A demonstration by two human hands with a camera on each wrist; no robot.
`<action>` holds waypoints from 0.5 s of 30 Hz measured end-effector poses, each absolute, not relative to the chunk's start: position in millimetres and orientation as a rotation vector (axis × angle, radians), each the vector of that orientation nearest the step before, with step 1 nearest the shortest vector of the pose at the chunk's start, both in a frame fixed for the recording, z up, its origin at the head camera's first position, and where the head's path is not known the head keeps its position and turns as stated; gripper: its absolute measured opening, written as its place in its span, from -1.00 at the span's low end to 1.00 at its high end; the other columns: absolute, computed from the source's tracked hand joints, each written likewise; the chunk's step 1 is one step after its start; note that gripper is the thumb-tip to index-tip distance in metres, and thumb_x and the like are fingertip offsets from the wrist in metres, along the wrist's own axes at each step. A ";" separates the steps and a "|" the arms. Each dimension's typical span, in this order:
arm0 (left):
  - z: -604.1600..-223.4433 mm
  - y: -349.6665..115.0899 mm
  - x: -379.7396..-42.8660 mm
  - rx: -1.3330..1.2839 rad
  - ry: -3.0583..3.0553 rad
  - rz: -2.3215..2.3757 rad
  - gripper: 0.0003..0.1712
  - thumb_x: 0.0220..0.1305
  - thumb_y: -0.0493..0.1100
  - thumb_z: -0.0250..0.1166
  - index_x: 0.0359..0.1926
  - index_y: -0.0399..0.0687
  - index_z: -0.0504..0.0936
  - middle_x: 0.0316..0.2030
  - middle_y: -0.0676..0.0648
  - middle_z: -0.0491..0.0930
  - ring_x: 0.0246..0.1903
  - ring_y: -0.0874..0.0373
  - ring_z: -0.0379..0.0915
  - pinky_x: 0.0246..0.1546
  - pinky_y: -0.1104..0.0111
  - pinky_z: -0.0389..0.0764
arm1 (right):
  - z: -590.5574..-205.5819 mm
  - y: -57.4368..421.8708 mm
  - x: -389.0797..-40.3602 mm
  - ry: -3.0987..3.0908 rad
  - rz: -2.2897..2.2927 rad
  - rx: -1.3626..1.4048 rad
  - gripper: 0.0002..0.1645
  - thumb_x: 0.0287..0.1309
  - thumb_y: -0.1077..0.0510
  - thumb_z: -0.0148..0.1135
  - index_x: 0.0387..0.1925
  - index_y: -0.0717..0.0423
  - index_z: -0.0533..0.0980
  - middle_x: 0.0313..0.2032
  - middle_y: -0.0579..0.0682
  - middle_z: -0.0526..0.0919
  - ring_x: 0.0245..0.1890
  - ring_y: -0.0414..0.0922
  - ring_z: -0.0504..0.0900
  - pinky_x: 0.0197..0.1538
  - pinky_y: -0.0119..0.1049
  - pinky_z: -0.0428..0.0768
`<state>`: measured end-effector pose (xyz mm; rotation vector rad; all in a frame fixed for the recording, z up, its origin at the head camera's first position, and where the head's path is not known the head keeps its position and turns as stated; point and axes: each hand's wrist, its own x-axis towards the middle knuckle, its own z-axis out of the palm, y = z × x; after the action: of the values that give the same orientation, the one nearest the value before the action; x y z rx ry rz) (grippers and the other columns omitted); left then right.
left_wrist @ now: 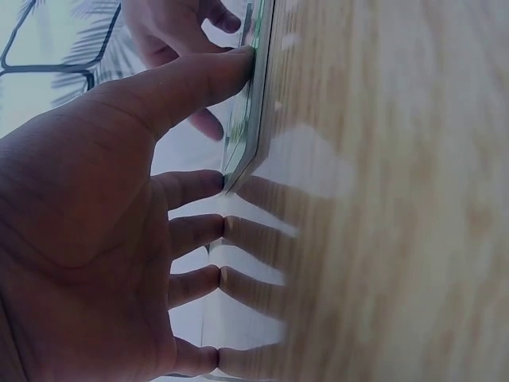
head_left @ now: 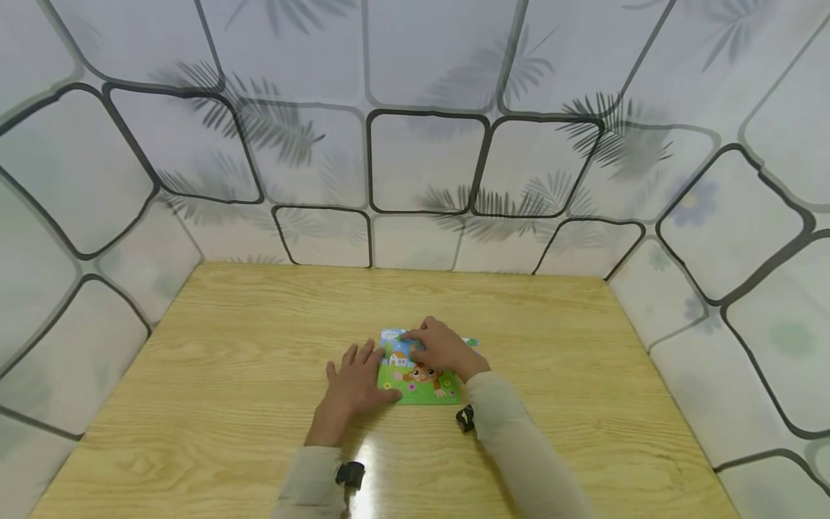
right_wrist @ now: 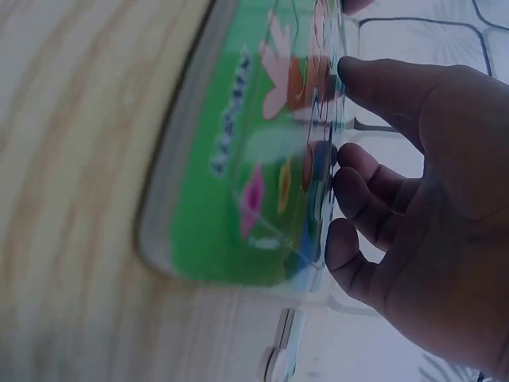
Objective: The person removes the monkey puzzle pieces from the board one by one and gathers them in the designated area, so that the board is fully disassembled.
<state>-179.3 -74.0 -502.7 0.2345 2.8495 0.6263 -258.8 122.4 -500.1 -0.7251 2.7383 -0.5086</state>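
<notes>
A flat jigsaw puzzle board (head_left: 402, 393) with a cartoon monkey, a house and green grass lies on the table. My left hand (head_left: 355, 383) is spread at its left side. In the left wrist view, its thumb rests on the near edge of the board (left_wrist: 253, 127), and the other fingertips touch the tabletop. Over the upper part of the picture is my right hand (head_left: 444, 349), index finger stretched out to the left. Seen from the right wrist, thumb and bent fingertips of the right hand (right_wrist: 457, 175) meet the picture surface. The palm hides part of the picture.
Just past the board's upper right side lies a small blue and green piece (head_left: 472, 342). The wooden table (head_left: 259, 310) is bordered by patterned fabric walls (head_left: 415, 241) at the back and sides. A black wrist device (head_left: 350, 474) sits by the left sleeve.
</notes>
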 end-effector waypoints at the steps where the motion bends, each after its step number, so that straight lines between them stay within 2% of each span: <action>1: -502.6 -73.9 -179.1 0.233 2.849 0.628 0.04 0.03 0.32 0.37 0.44 -0.02 0.23 0.50 -0.13 0.06 0.48 -0.23 -0.11 0.26 -0.44 -0.05 | -499.5 121.2 -258.6 2.736 -0.498 -0.727 -0.55 0.33 -0.02 0.13 0.24 -0.20 0.49 -0.07 0.04 0.44 -0.24 -0.12 0.40 -0.19 -0.23 0.47; 15: -500.3 -73.7 -178.3 0.245 2.843 0.653 0.03 0.03 0.29 0.38 0.43 -0.02 0.24 0.50 -0.15 0.06 0.48 -0.26 -0.13 0.25 -0.46 -0.07 | -496.9 114.2 -268.0 2.688 -0.523 -0.673 -0.63 0.22 0.10 0.18 0.07 -0.19 0.55 -0.12 0.05 0.40 -0.29 -0.08 0.38 -0.19 -0.22 0.46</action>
<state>-178.3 -73.7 -500.3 0.2455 2.8429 0.6526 -268.0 114.2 -496.9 -0.6732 2.6881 -0.5230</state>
